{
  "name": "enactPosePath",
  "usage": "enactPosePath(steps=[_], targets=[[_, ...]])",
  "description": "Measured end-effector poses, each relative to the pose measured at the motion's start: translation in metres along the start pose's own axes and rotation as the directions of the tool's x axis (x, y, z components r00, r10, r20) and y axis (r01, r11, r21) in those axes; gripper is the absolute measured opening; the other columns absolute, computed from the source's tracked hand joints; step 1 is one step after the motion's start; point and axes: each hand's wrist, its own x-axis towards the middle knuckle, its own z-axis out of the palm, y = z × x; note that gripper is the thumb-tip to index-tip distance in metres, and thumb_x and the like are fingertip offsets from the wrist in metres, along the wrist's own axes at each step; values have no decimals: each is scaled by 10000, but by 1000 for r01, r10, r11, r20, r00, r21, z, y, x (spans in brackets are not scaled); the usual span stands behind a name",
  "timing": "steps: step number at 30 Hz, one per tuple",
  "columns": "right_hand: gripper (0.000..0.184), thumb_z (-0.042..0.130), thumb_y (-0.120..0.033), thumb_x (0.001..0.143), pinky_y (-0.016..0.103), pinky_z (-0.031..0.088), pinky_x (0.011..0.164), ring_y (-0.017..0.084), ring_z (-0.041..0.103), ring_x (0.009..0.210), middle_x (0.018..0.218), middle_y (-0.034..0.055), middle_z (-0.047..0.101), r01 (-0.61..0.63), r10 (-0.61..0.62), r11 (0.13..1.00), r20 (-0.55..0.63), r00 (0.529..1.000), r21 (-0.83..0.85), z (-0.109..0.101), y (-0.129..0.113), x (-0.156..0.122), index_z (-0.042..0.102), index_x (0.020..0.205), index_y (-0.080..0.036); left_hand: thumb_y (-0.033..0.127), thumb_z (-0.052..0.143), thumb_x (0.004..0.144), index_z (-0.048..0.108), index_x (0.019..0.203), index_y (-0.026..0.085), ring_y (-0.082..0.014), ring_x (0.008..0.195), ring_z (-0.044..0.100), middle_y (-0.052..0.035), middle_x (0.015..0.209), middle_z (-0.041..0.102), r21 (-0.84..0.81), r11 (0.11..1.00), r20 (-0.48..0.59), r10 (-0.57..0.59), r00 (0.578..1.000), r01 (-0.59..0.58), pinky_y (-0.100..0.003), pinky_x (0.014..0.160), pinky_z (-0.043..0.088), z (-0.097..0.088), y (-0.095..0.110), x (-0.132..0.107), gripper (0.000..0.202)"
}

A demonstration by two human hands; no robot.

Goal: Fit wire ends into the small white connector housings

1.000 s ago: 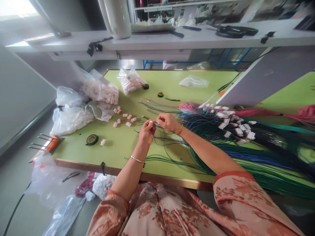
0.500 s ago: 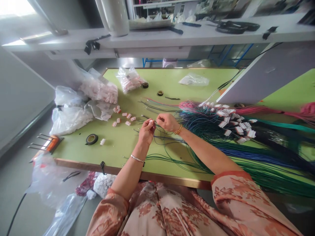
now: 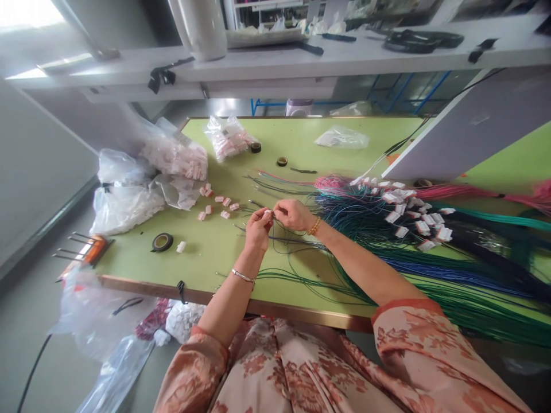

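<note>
Over the green table (image 3: pixel 206 258), my left hand (image 3: pixel 257 229) pinches a small white connector (image 3: pixel 268 214) between its fingertips. My right hand (image 3: pixel 293 213) is closed too, pinching a thin wire right against that connector. Thin dark and green wires (image 3: pixel 297 252) trail from my hands toward the right. Several loose white and pink connectors (image 3: pixel 217 205) lie on the table just left of my hands.
Big bundles of green, blue, black and pink wires (image 3: pixel 451 269) with white connectors (image 3: pixel 413 218) cover the right side. Plastic bags of connectors (image 3: pixel 172 160) sit at the left and back. A tape roll (image 3: pixel 162 242) lies near the front edge, a grey shelf (image 3: pixel 301 63) overhead.
Both hands stay together at the same spot; the fingertips have closed in on the connector slightly. The view has shifted a little.
</note>
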Motion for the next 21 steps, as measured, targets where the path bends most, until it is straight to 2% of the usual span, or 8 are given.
enactPosePath(steps=[8,12,15,17,19,21], targets=[[145,531,-234,798,261,284,582,141,485,619,714,57,654,-19,11,974,-37,999,-224,13,-1,-4,641,736,-164,188,830,582,668,737,151,-60,599,532,18,676,634,138,990,-3,31,1000,-30,-215,621,398,-4,-1,-3,227],[171,551,-282,800,243,301,572,120,471,579,647,19,636,-15,22,993,61,998,-121,-1,1,6,655,729,-165,182,821,592,677,776,148,-59,604,536,15,691,638,90,996,-17,12,1000,-10,-222,640,405,-2,1,0,236],[203,537,-292,819,224,352,591,111,506,598,674,6,656,-18,17,1000,82,996,16,-16,11,35,681,775,-157,180,805,627,667,803,151,-64,635,554,4,722,649,53,999,-45,3,999,0,-226,667,412,1,2,0,226],[214,536,-281,827,224,391,620,117,547,640,738,22,687,-58,59,997,-16,998,50,-21,22,65,700,825,-145,183,797,647,660,808,152,-67,656,563,0,734,652,61,998,-42,-7,999,9,-225,679,413,2,1,-1,213],[200,555,-240,814,230,425,666,131,591,697,803,49,715,-146,150,989,-117,982,36,-17,34,99,718,851,-130,199,793,664,661,817,155,-69,668,564,-4,750,655,80,997,-20,-5,1000,6,-225,685,411,2,0,-3,208],[175,588,-198,787,237,447,706,147,619,744,828,68,729,-248,245,969,-138,960,-6,-7,46,131,734,845,-122,222,793,674,664,830,159,-73,684,566,-10,770,661,98,995,-6,7,1000,-7,-225,690,408,2,-1,-6,213]])
